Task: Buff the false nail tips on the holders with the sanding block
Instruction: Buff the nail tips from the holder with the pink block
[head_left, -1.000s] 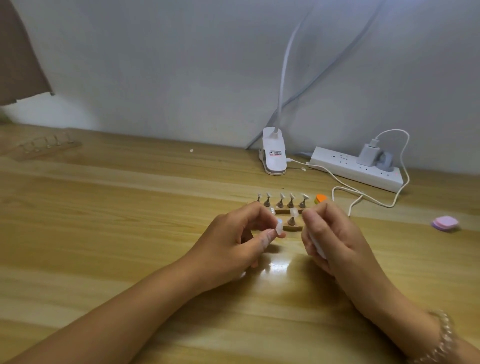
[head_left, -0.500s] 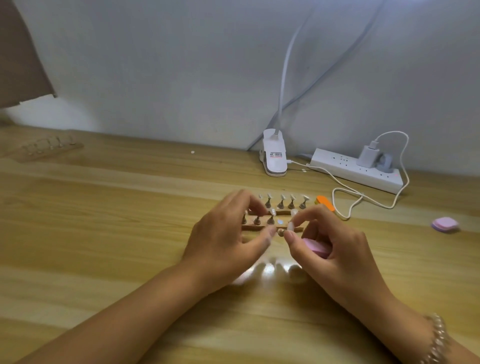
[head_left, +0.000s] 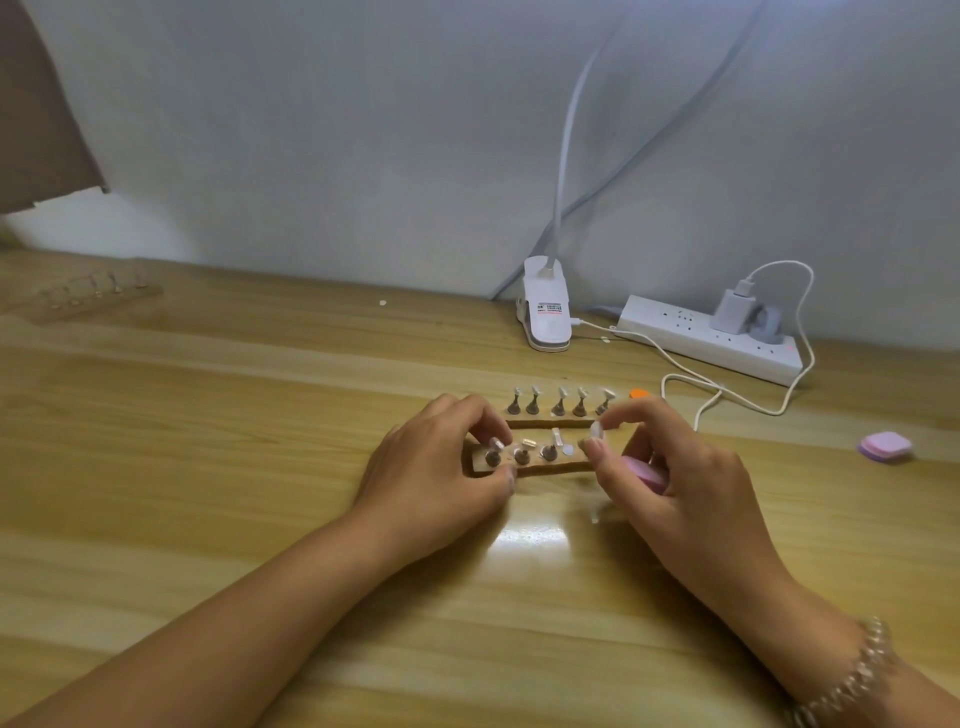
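Note:
Two wooden holder strips lie mid-table. The far strip (head_left: 563, 423) carries five small stands with false nail tips. The near strip (head_left: 535, 467) carries three stands with tips, and an empty round spot shows toward its right end. My left hand (head_left: 441, 478) grips the near strip's left end between thumb and fingers. My right hand (head_left: 675, 488) pinches a nail tip on its stand (head_left: 597, 431) between thumb and forefinger, just above the near strip's right end. The pink sanding block (head_left: 647, 470) is tucked under that hand's curled fingers, mostly hidden.
An orange piece (head_left: 639, 393) lies right of the far strip. Pink blocks (head_left: 885, 445) sit at the right. A clip lamp (head_left: 545, 312), a power strip (head_left: 711, 338) and a white cable (head_left: 727, 392) lie behind. Another holder strip (head_left: 93, 293) is far left.
The nail tip stand passed from my left hand to my right thumb and forefinger. My left hand then moved down and took hold of the near strip's left end.

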